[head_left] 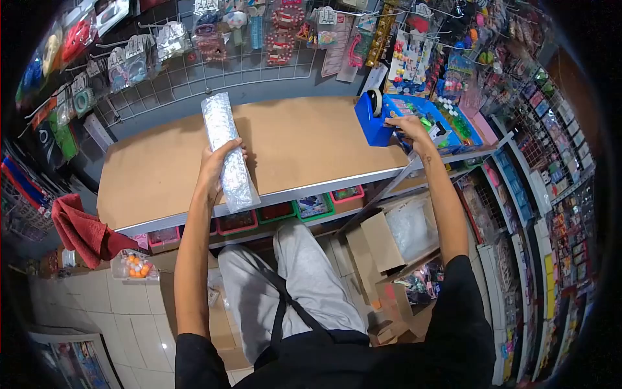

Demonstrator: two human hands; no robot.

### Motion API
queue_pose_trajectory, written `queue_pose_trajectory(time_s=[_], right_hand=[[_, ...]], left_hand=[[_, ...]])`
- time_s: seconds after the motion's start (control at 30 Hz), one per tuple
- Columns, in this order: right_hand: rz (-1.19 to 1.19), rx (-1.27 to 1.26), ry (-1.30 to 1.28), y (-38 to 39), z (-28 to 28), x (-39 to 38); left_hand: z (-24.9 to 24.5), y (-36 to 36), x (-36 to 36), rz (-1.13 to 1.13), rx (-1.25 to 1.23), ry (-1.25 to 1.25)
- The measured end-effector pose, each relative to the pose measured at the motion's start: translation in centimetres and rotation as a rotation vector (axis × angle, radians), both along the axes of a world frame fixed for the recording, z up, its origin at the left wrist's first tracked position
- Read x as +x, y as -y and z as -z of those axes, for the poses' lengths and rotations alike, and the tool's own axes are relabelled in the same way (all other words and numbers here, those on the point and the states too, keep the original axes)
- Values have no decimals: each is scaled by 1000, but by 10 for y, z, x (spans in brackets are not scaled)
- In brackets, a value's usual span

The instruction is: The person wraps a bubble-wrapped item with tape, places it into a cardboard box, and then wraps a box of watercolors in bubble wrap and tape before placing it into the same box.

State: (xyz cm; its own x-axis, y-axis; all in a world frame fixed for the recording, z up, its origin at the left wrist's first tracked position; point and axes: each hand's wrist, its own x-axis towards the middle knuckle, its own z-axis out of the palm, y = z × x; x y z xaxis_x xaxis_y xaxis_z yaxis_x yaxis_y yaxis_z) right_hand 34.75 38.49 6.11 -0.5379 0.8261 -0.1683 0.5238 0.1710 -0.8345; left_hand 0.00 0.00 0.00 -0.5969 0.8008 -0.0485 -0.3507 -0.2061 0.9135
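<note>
A long, flat package in bubble wrap point(223, 123) is gripped in my left hand point(219, 165), tilted over the front edge of the brown-topped table point(291, 133). My thumb lies across its upper face, and the fingers curl round its far side. To the right, my right hand point(409, 129) has its fingertips pinched at the edge of a blue tape dispenser point(372, 126). A roll of tape point(376, 102) sits in the dispenser. Whether a strip of tape is between those fingers is too small to tell.
Beside the dispenser stands a blue tray point(476, 133) of small goods. Open cardboard boxes point(382, 243) are on the floor by my right leg. A red cloth point(87, 227) hangs at the table's left corner. Packaged goods hang on a wire grid point(259, 81) behind.
</note>
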Motion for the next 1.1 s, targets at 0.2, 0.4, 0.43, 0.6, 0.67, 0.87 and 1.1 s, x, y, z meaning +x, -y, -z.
queue_pose_trajectory(time_s=[0.2,0.4,0.43,0.6,0.67,0.87,1.1], right_hand=[[239,-222,-75,37,-23,-5],[176,-18,-36,44,-21,0],[184,29,-45,45,-17,2],[178,50,-47,36,-2,11],[184,26,10,44,-3,12],[234,8,-32,54,2,12],[247,-34,-154,57,17,10]], left_hand=[[1,0,1,-11,7,4],[5,-2,-2,-12,34,15],[5,-3,-2,-13,30,20],[0,0,1,-8,21,14],[-3,1,5,-10,26,23],[-4,3,7,-18,2,4],[-1,2,4,-6,4,0]])
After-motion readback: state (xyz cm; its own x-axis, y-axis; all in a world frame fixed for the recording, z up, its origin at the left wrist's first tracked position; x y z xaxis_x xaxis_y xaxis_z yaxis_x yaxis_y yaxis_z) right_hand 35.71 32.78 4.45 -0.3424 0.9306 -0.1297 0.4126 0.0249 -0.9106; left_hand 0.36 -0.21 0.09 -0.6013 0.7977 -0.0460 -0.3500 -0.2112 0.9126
